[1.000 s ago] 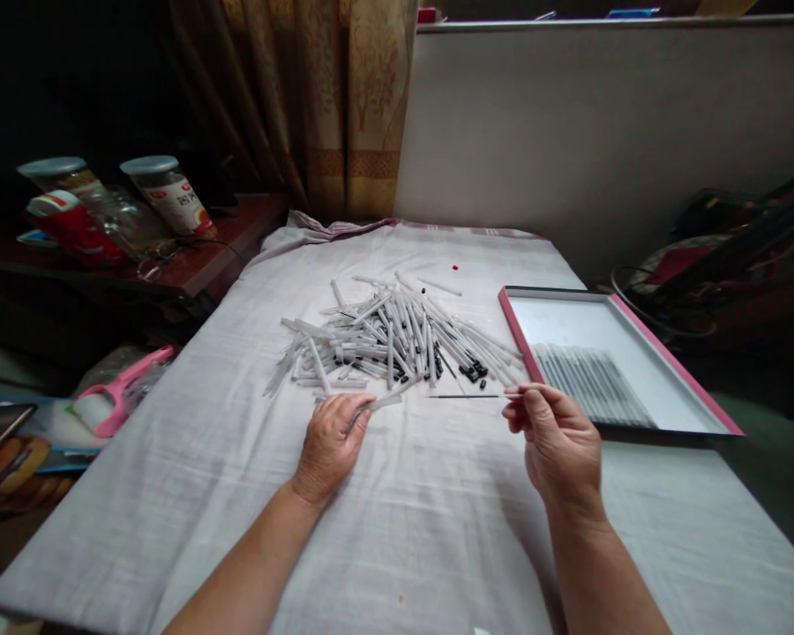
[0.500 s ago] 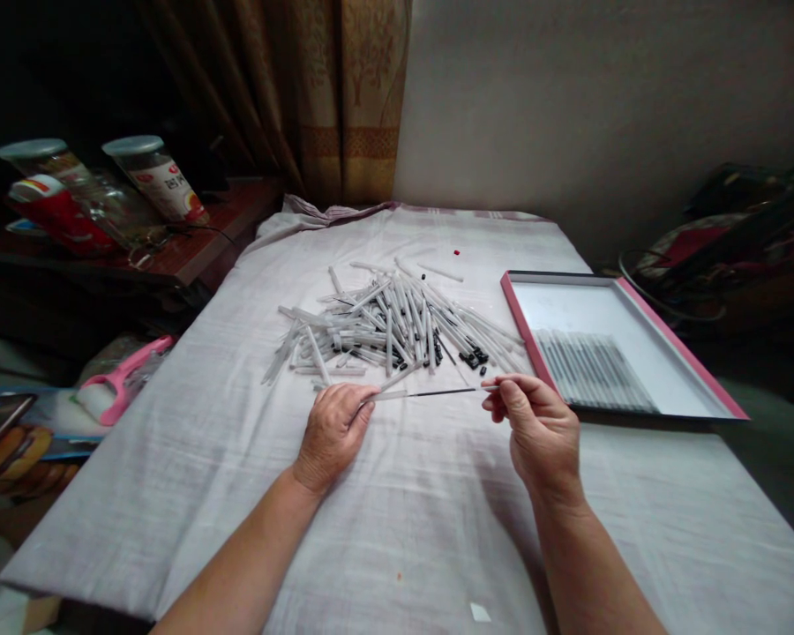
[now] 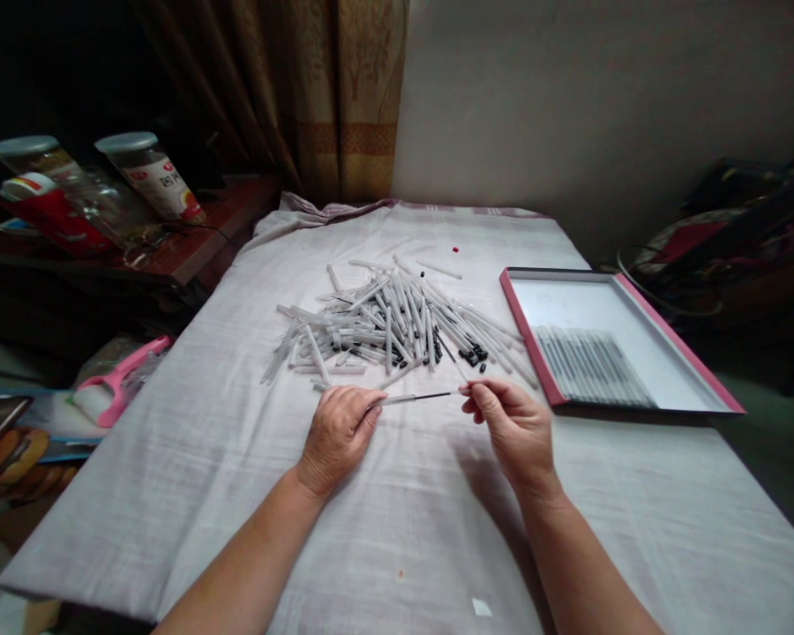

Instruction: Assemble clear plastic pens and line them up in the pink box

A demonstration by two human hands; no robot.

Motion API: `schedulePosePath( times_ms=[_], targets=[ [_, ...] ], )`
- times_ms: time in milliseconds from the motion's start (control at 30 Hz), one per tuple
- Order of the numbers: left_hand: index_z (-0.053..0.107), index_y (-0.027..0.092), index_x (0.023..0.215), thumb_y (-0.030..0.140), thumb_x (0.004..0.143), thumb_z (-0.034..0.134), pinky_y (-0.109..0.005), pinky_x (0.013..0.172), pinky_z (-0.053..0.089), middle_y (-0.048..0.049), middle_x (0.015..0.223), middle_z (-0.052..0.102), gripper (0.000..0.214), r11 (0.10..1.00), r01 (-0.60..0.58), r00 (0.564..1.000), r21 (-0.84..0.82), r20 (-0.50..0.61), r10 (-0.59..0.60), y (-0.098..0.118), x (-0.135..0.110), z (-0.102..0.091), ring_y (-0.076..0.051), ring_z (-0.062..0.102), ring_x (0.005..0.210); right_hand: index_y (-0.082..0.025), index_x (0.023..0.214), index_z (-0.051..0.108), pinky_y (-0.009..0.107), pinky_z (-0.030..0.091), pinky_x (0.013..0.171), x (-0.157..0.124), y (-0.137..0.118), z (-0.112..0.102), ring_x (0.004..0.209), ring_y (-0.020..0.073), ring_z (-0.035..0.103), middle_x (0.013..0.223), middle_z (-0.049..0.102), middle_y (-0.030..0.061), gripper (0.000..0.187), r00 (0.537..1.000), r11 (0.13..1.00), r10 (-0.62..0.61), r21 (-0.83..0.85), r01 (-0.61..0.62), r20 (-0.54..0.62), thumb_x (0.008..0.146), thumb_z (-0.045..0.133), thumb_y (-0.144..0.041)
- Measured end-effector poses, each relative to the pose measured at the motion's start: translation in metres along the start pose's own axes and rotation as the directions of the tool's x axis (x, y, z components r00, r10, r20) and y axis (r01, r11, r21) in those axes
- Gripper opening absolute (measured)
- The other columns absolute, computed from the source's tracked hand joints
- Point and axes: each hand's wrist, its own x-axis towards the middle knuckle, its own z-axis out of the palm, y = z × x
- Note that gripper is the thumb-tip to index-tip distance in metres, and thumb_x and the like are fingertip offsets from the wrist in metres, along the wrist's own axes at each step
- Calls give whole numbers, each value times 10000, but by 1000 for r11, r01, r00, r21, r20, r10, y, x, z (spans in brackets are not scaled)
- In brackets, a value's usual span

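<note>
A thin black refill (image 3: 437, 395) bridges two hands above the white cloth (image 3: 397, 529): the right hand (image 3: 513, 423) pinches its end, while the left hand (image 3: 336, 432) grips the clear barrel (image 3: 395, 399) at its tip.

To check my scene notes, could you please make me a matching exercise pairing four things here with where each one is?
Things
1. thin black ink refill
2. flat pink-rimmed box
3. pink-handled plastic roller
4. clear pale-lidded jar

Places
A. on the dark wooden shelf, far left
B. on the white cloth, right side, holding pens
C. pinched in the right hand, meeting the clear pen barrel in the left hand
D. low down, off the cloth's left edge

Pairs: 1-C, 2-B, 3-D, 4-A
</note>
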Motion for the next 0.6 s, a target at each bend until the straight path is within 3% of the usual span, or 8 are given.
schedulePosePath(
  times_ms=[100, 233, 367, 467, 533, 600],
  targets=[
    [636, 181, 1101, 226, 950, 516, -379, 853, 479, -63, 938, 728, 198, 1000, -26, 999, -12, 26, 26, 4, 0, 2, -201, 655, 877, -177, 853, 740, 252, 512, 468, -7, 3, 8, 541, 147, 648, 735, 745, 57, 186, 995, 997, -31, -65, 38, 96, 825, 660, -342],
    [622, 178, 1115, 226, 954, 515, -344, 801, 510, -63, 948, 731, 200, 997, -47, 998, -64, 47, 50, 9, -1, 5, -195, 667, 862, -207, 1049, 726, 303, 577, 686, -18, 9, 21, 790, 182, 701, 949, 749, 83, 226, 933, 947, -193, -191, 258, 303, 889, 574, -259],
    [604, 177, 1134, 212, 960, 501, -297, 781, 537, -61, 960, 733, 205, 991, -31, 999, -130, 20, 34, 10, -1, 6, -177, 681, 858, -202, 1430, 458, 327, 583, 735, -31, 16, 33, 888, 201, 687, 1089, 705, 122, 556, 861, 869, -261, -283, 407, 437, 885, 564, -230],
    [608, 185, 1127, 196, 958, 499, -278, 801, 545, -53, 966, 733, 202, 987, -6, 1000, -160, 0, 6, 10, 0, 6, -165, 690, 880, -213, 1495, 346, 347, 578, 773, -33, 19, 34, 933, 213, 680, 1106, 696, 124, 653, 829, 831, -270, -317, 458, 489, 879, 564, -224],
    [614, 187, 1119, 203, 956, 503, -277, 800, 549, -52, 962, 734, 197, 986, 0, 1000, -166, 7, 1, 10, 0, 6, -167, 694, 879, -228, 1500, 326, 330, 575, 769, -28, 19, 29, 932, 199, 680, 1119, 696, 111, 652, 841, 838, -263, -321, 442, 472, 886, 545, -220],
    [617, 185, 1111, 214, 958, 504, -279, 800, 551, -57, 969, 732, 193, 985, 15, 1000, -170, 4, -14, 9, -1, 6, -171, 694, 883, -225, 1477, 362, 306, 571, 738, -17, 21, 19, 881, 178, 685, 1104, 704, 96, 605, 891, 852, -235, -358, 381, 390, 893, 520, -223]
  ],
)
